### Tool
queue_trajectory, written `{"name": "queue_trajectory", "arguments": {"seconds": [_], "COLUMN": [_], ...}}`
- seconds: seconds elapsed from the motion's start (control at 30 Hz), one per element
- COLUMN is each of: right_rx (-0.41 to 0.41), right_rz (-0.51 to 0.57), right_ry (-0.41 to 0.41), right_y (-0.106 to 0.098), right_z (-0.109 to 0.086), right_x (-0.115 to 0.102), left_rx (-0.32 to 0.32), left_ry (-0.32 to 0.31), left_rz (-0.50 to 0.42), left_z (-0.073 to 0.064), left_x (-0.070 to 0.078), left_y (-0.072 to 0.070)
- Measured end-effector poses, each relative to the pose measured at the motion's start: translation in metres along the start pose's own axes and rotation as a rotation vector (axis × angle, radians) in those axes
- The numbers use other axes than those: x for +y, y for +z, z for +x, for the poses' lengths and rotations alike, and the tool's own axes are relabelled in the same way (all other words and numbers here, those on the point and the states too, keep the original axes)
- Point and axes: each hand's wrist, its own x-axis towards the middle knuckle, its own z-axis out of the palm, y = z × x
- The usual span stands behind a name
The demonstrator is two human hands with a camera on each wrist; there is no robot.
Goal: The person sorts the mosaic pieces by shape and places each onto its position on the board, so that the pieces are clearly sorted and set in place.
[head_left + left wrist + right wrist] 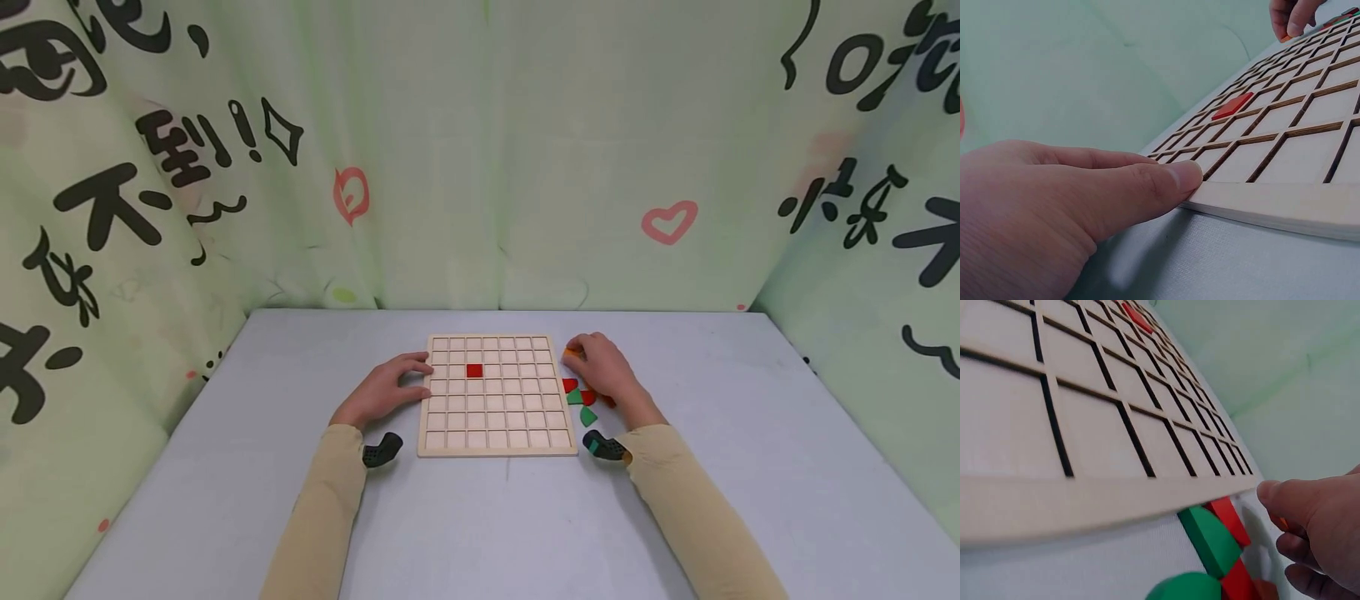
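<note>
Left hand: fingers spread, touching the board
Right hand: curled, pinching an orange piece!
Red square: on board!

A booth-like space is indicated: a table is enclosed on three sides by lettered curtains.
</note>
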Motion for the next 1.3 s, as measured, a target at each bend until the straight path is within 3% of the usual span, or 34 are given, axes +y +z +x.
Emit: {"name": "queue_trajectory", "arguments": {"seconds": [0.4,0.63,1.3], "right_rx": [-0.045,-0.084,-0.142], "right_rz": [0.069,0.070,-0.071], "right_ry": [-0.209,-0.310,-0.373], "right_y": [0.006,0.020,0.036], "right_z": [-0.003,0.001,0.006], "right_x": [-0.054,-0.071,-0.091], "left_rx": [-0.002,0.000,-0.006], "left_ry": [-0.007,-0.012,0.015], "left_rz": [0.008,0.001,0.002], "left_z": [0.001,0.000,0.000], "left_x": [-0.002,-0.001,-0.003], "left_y": [0.000,-0.001,0.000]}}
